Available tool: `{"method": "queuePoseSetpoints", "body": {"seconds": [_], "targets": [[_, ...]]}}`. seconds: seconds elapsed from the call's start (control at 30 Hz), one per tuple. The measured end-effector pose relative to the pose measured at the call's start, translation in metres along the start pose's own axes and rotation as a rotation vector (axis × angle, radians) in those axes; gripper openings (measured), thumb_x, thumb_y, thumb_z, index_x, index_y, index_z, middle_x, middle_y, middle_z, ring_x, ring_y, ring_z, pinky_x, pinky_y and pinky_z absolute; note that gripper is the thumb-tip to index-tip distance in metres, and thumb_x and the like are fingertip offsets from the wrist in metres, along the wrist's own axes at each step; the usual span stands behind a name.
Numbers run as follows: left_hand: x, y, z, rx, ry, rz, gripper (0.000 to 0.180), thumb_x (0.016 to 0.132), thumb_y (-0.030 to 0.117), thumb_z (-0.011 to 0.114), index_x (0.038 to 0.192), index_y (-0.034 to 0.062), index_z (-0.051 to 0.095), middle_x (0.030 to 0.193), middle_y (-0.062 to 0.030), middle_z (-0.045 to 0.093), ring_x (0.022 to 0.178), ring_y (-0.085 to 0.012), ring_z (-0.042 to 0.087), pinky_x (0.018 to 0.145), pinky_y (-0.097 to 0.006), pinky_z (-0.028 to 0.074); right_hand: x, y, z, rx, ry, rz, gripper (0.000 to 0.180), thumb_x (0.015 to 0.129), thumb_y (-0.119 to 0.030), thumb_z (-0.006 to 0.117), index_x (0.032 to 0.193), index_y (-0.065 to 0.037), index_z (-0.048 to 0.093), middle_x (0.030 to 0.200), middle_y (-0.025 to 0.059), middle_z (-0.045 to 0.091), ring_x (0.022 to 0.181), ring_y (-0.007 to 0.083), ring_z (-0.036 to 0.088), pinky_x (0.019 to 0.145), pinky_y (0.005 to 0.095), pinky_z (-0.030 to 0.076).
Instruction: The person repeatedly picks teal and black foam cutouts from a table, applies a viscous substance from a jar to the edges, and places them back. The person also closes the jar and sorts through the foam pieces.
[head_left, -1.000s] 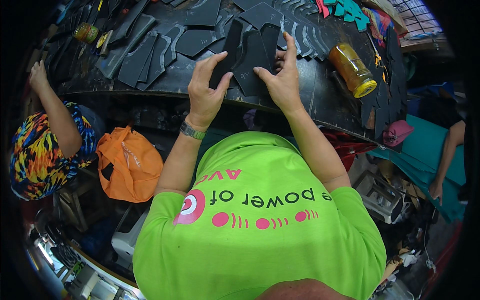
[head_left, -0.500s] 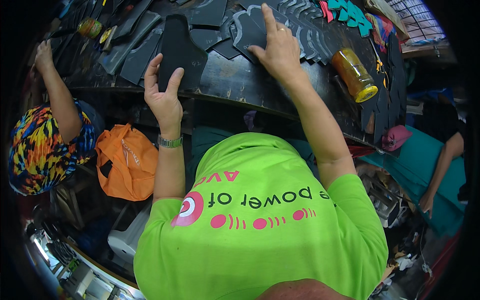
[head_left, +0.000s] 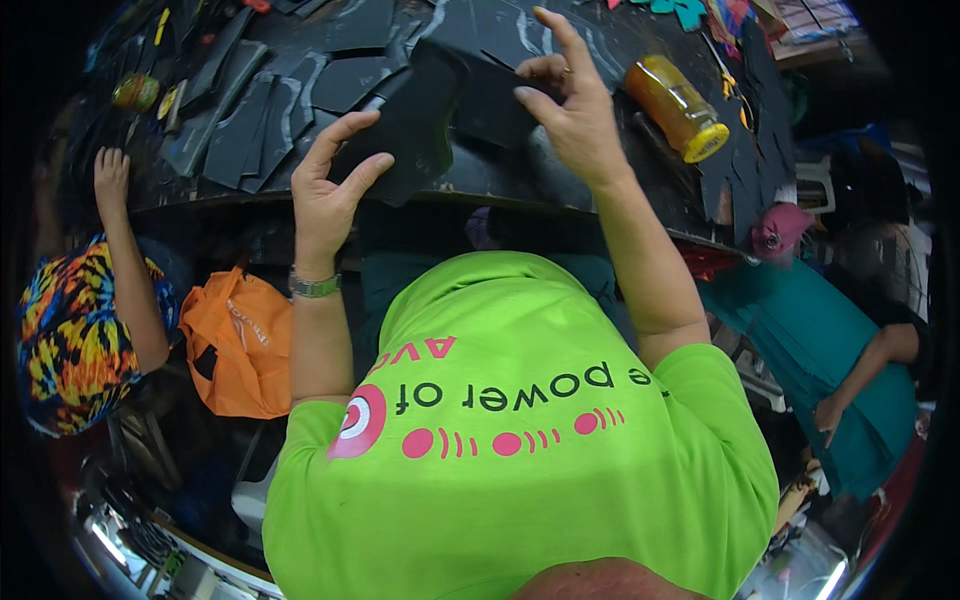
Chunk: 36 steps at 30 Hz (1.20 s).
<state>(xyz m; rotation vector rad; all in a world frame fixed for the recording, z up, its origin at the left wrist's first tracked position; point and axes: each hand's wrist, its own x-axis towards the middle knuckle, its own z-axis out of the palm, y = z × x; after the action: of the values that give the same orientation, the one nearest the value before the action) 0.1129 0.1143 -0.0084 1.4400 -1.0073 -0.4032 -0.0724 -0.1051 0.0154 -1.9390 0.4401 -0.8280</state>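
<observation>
My left hand [head_left: 328, 200] grips a curved black cut piece [head_left: 415, 125] of flat sheet material between thumb and fingers, tilted above the near edge of the table. My right hand [head_left: 585, 125] pinches a second black cut piece [head_left: 490, 105] with the thumb and bent fingers, while its index finger points away. The two pieces overlap at the middle, and the left one hides part of the other. Just beyond them, more black cut pieces [head_left: 345, 92] lie on the dark table [head_left: 400, 190], several with pale glue-like bands along their edges.
To the right lies a glass jar [head_left: 675, 105] of amber stuff with a yellow lid, near yellow-handled scissors [head_left: 738, 100]. A smaller jar [head_left: 136, 92] stands far left. An orange bag [head_left: 240, 345] sits left of me. Other people's arms show at left [head_left: 130, 250] and right [head_left: 865, 370].
My right hand has lifted off the glue-edged pieces and now pinches a black piece. My left hand has tilted its piece rightward to meet it. The left co-worker's hand has lowered.
</observation>
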Motion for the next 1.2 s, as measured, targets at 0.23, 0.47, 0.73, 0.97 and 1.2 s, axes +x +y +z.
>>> {"method": "queuePoseSetpoints", "body": {"seconds": [0.23,0.47,0.73,0.97,1.2], "targets": [[0.035,0.008,0.021,0.238,-0.487,-0.006,0.037,0.085,0.003,0.075,0.121,0.0045,0.070,0.116,-0.0104,0.072,0.111,-0.0263,0.067,0.099,-0.035,0.049,-0.064,-0.019,-0.070,-0.729,-0.078,0.056,0.071,0.082,0.006,0.063,0.146,-0.022,0.051,0.100,0.0134,0.070,0.090,0.0331,0.068,0.080,0.0427,0.054],[0.043,0.014,0.058,0.786,-0.373,0.347,0.034,0.083,0.005,0.074,0.117,0.0072,0.069,0.126,-0.0106,0.065,0.120,-0.0351,0.057,0.105,-0.048,0.044,-0.081,0.000,-0.058,-0.940,0.059,-0.179,0.063,0.074,0.004,0.064,0.136,-0.009,0.059,0.101,0.0145,0.066,0.099,0.0343,0.062,0.088,0.0445,0.051],[0.018,0.010,0.093,0.659,-0.508,0.302,0.041,0.086,0.022,0.078,0.123,0.0084,0.068,0.134,-0.0119,0.060,0.130,-0.0317,0.053,0.117,-0.054,0.031,-0.096,0.004,-0.040,-0.691,-0.053,-0.139,0.073,0.076,-0.008,0.079,0.143,-0.008,0.051,0.118,0.0176,0.060,0.110,0.0371,0.057,0.099,0.0493,0.044],[0.021,0.006,0.091,0.691,-0.406,0.258,0.034,0.088,0.018,0.075,0.120,0.0073,0.068,0.132,-0.0102,0.062,0.129,-0.0296,0.054,0.118,-0.051,0.029,-0.100,-0.011,-0.061,-0.558,-0.088,0.000,0.074,0.081,-0.015,0.080,0.147,-0.007,0.048,0.125,0.0173,0.062,0.114,0.0371,0.058,0.104,0.0480,0.043],[0.020,0.006,0.093,0.724,-0.389,0.250,0.034,0.089,0.017,0.074,0.121,0.0084,0.068,0.134,-0.0091,0.062,0.132,-0.0291,0.053,0.121,-0.051,0.027,-0.097,-0.052,-0.127,-0.208,0.145,-0.007,0.046,0.086,-0.004,0.078,0.130,-0.006,0.067,0.106,0.0113,0.074,0.087,0.0160,0.071,0.083,0.0321,0.057]]}}
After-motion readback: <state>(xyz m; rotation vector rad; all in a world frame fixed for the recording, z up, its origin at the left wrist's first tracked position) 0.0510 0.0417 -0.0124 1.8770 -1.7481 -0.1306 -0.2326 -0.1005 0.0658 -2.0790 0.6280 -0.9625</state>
